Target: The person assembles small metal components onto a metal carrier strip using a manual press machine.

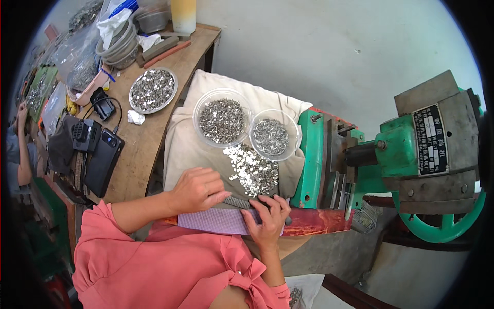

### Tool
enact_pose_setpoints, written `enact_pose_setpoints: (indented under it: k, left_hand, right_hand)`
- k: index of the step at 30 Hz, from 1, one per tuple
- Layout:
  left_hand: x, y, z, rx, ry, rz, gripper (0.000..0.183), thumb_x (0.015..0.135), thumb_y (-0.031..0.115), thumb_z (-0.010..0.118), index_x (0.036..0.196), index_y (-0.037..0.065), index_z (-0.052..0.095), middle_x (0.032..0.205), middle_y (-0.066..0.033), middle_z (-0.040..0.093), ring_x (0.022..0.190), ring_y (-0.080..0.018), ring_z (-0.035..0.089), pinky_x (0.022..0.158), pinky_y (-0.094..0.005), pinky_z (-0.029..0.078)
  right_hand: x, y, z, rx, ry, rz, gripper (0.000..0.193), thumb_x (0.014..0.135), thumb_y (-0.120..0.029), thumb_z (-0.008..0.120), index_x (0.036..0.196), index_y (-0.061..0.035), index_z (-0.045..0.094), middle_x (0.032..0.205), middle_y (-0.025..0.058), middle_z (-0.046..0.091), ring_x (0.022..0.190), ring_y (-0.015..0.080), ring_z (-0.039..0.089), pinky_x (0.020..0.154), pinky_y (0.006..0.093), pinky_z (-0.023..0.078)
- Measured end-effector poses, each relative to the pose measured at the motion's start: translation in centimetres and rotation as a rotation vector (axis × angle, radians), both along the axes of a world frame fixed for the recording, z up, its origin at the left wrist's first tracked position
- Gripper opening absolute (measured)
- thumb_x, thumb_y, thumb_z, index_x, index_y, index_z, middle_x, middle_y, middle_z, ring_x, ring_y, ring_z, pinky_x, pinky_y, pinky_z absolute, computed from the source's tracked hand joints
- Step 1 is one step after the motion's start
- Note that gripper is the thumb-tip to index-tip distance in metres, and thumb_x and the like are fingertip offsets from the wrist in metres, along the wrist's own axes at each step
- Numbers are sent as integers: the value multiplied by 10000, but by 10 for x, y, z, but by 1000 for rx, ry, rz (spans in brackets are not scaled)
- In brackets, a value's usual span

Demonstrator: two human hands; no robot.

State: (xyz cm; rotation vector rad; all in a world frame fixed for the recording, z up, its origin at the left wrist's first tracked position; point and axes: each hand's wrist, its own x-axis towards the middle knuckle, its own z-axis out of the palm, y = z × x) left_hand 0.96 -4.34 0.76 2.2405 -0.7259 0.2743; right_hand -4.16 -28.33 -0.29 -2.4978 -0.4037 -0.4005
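A narrow grey bar with a ridged top [237,202] lies across the near edge of the cloth-covered work surface. My right hand [268,219] grips its right part, thumb in front and fingers bent over it. At the bar's left end is my left hand [199,190], its fingers curled in and the thumb against them; whatever it pinches is too small or hidden. Just beyond my fingers, a loose heap of small shiny metal pieces [254,170] is spread on the cloth. Behind the heap stand two clear round tubs, a larger one [198,129] and a smaller one [295,149], both holding small metal parts.
A green press [396,147] with a handwheel [453,229] stands at the right. On the wooden table [135,149] at the left are a dish of metal pieces [153,90], a black phone [104,162] and stacked tubs [121,49]. Another person's arm [23,149] shows far left.
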Motion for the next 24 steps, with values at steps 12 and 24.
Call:
enact_pose_setpoints:
  k: [12, 24]
  left_hand:
    - [18, -21, 5, -148, -427, -101, 346, 734, 186, 782, 572, 171, 477, 584, 37, 375, 538, -143, 420, 656, -326, 311]
    - [19, -7, -3, -290, -297, -67, 321, 804, 194, 762, 618, 126, 509, 606, -9, 453, 542, -186, 510, 507, -326, 402]
  right_hand:
    - [-1, -7, 12, 125, -136, -102, 239, 765, -123, 795, 997, -100, 741, 1092, 89, 640, 1052, 312, 560, 921, 415, 464]
    - [151, 24, 60, -48, 161, -48, 266, 800, -111, 781, 1052, -47, 724, 936, 132, 670, 779, 291, 656, 725, 404, 520]
